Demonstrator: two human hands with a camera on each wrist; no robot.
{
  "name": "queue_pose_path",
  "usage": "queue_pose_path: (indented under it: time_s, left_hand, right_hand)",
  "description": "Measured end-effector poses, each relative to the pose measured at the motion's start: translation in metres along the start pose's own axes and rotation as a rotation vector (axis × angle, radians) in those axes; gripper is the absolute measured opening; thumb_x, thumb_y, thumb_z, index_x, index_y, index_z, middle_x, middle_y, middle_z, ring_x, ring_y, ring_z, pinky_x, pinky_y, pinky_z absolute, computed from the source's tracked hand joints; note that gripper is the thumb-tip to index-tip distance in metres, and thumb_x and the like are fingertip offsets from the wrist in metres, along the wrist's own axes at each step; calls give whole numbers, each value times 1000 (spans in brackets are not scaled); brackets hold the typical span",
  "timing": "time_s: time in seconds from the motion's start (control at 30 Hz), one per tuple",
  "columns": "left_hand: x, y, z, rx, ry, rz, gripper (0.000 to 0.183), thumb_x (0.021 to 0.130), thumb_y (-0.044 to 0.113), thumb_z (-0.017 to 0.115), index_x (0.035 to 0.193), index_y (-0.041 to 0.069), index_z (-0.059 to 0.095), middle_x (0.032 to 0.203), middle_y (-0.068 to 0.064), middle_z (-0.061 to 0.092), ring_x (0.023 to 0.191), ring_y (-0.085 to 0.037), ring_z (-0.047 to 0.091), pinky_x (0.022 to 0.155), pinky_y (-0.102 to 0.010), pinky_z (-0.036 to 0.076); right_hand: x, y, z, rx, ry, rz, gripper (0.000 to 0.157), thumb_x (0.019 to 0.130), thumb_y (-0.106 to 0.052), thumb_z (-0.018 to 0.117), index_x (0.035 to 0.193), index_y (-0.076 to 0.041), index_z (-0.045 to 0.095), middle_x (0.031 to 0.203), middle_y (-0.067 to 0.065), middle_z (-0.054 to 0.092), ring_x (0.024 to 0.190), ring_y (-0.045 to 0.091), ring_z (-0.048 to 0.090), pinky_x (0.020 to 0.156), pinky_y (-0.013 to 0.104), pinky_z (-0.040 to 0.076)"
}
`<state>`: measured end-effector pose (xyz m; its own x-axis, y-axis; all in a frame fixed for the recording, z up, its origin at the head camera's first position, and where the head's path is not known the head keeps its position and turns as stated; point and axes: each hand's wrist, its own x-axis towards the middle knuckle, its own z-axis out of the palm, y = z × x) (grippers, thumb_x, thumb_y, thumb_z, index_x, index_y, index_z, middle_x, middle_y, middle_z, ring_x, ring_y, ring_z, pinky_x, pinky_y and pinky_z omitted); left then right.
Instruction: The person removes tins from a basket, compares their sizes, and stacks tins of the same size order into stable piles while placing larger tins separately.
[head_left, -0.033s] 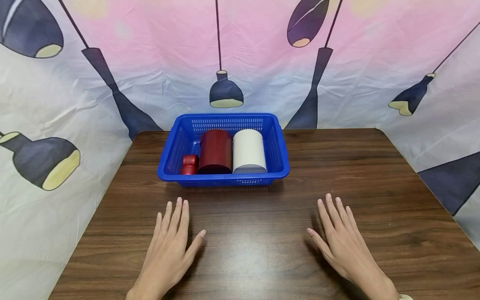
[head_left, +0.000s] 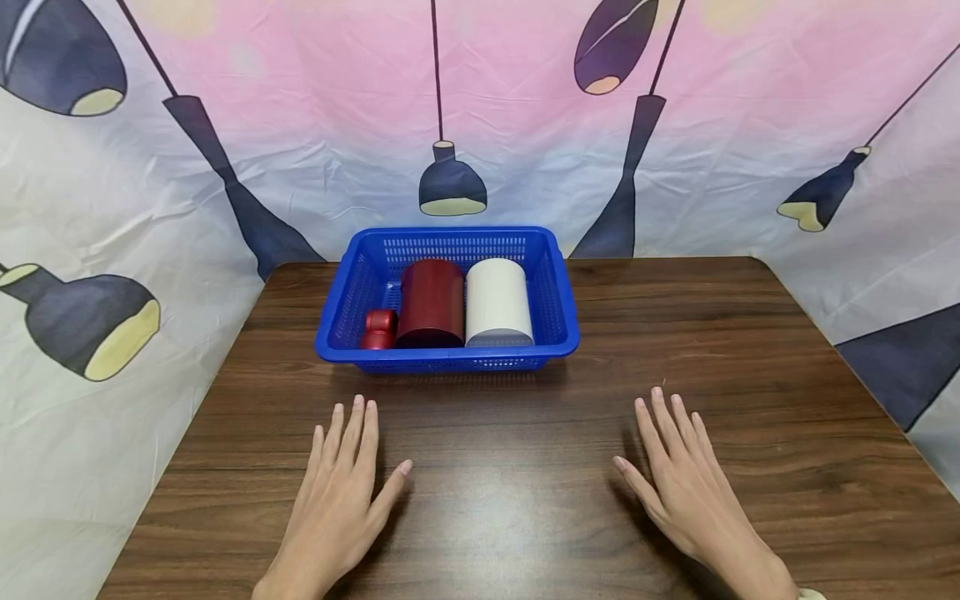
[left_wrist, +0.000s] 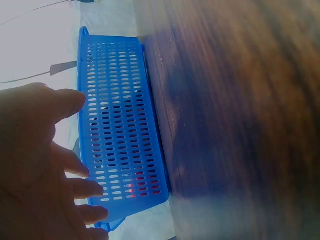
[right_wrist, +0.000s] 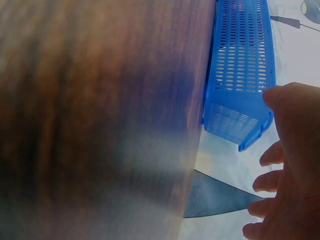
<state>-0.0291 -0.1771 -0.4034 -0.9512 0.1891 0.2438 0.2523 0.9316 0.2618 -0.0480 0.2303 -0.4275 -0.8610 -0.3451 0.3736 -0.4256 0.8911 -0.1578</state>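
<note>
A blue plastic basket [head_left: 447, 356] with slotted walls stands at the back of the table. Inside it, a dark red cylinder [head_left: 431, 302] lies beside a white cylinder [head_left: 498, 300]. Two small red rounded objects, one of them this shiny piece [head_left: 381, 320], sit in the basket's near left corner; their kind cannot be told. My left hand [head_left: 337, 500], fingers straight and thumb spread, is in front of the basket's left side and holds nothing. To the right of the basket and nearer me, my right hand [head_left: 686, 492] is likewise outstretched and holds nothing. Both wrist views show the hands apart from the basket.
The brown wood-grain table [head_left: 510, 467] reaches back to a fabric backdrop [head_left: 337, 100] printed with hanging lamps. Its left and right edges run along the cloth.
</note>
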Motion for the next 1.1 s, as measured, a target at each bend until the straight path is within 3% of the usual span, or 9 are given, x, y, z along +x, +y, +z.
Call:
queue_pose_path:
  time_s: [0.23,0.6,1.1]
  left_hand:
    - [-2,0,-1,-3,-2,-4,81,104,48,51,159,-4,20,164,-25,20,152,-44,13,124,-53,3]
    - [0,-1,-17,-38,37,-5,82,104,47,52,160,-3,18,165,-25,17,153,-42,12,124,-51,5]
    - [26,-10,-42,-30,88,51,82,104,45,53,159,-4,17,165,-25,15,154,-40,7,125,-49,4]
  right_hand:
    - [2,0,-2,-2,-9,-8,76,103,-43,56,157,3,29,162,29,23,153,42,12,123,57,7]
    - [16,0,-15,43,-15,-9,81,101,-42,60,159,1,23,165,27,15,153,42,12,123,55,9]
    - [46,-8,-25,67,19,-88,84,101,-49,58,160,0,23,164,27,18,152,42,17,124,53,9]
